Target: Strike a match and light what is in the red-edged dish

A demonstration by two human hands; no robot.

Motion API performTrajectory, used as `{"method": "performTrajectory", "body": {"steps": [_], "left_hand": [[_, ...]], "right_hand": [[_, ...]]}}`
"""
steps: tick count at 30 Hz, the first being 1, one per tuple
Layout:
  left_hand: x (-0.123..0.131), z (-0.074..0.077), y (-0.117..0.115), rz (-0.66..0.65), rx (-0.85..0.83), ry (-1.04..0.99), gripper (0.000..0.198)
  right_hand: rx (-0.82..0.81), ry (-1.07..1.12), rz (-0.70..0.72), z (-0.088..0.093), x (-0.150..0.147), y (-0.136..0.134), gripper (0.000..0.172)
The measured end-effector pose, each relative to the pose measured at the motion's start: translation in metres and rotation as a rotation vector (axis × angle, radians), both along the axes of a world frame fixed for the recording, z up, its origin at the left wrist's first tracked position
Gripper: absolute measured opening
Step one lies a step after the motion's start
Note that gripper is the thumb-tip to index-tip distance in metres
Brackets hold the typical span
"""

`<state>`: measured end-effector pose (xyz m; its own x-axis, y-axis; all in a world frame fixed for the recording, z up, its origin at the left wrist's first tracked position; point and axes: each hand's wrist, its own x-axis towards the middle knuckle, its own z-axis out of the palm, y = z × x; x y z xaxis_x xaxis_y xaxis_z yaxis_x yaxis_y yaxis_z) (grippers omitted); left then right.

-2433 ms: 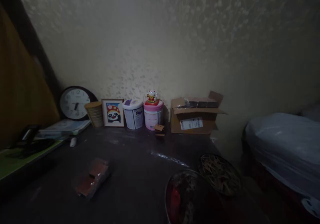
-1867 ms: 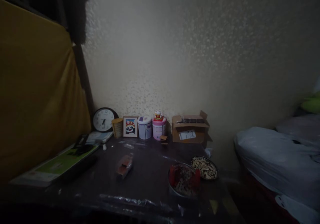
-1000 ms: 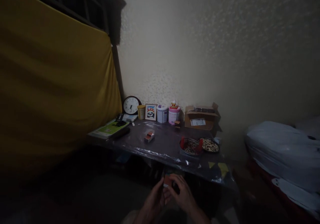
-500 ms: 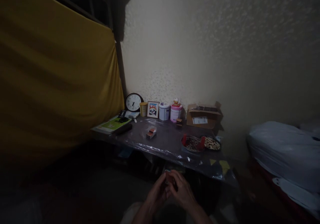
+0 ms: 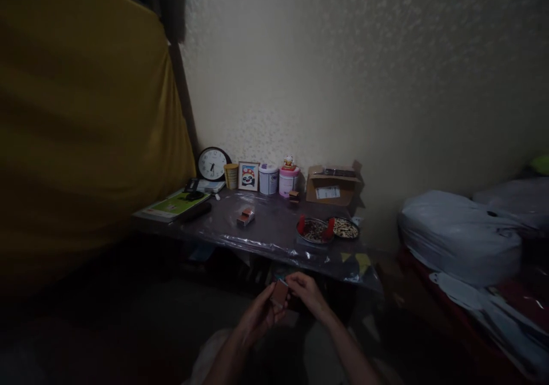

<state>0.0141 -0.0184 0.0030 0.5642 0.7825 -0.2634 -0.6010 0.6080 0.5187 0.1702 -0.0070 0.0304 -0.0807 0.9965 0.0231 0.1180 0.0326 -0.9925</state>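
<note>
In front of the table edge, my left hand [image 5: 259, 312] curls round a small reddish box [image 5: 279, 293]. My right hand [image 5: 306, 294] pinches the same box from its right side. Both hands are below the plastic-covered dark table [image 5: 274, 233]. On the table lie a similar small box [image 5: 246, 217], a round dish with red pieces [image 5: 314, 230] and a second dish of pale sticks [image 5: 345, 228]. The dim light hides the box's details.
Along the wall stand a clock [image 5: 211, 163], a panda picture [image 5: 248, 176], two tins [image 5: 278, 180] and an open cardboard box [image 5: 333, 185]. A green book [image 5: 174, 206] lies at the table's left. A yellow cloth [image 5: 81, 127] hangs left; bedding [image 5: 458, 236] lies right.
The view pulled back from close over the table to further away. My two hands came into view holding the small box, and now hold it slightly higher and more upright.
</note>
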Motion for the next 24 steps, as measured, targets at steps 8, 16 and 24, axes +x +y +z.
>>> {"method": "performTrajectory", "body": {"steps": [8, 16, 24], "left_hand": [[0.001, 0.001, -0.003, -0.015, 0.026, 0.014, 0.031], [0.001, 0.008, -0.005, -0.023, -0.017, 0.019, 0.027], [0.001, -0.002, 0.001, 0.049, -0.036, 0.058, 0.034]], "right_hand": [[0.045, -0.063, -0.020, -0.005, -0.003, 0.001, 0.033], [0.171, -0.247, -0.064, -0.008, 0.003, 0.002, 0.015], [0.378, -0.606, 0.025, 0.008, 0.001, -0.013, 0.012]]}}
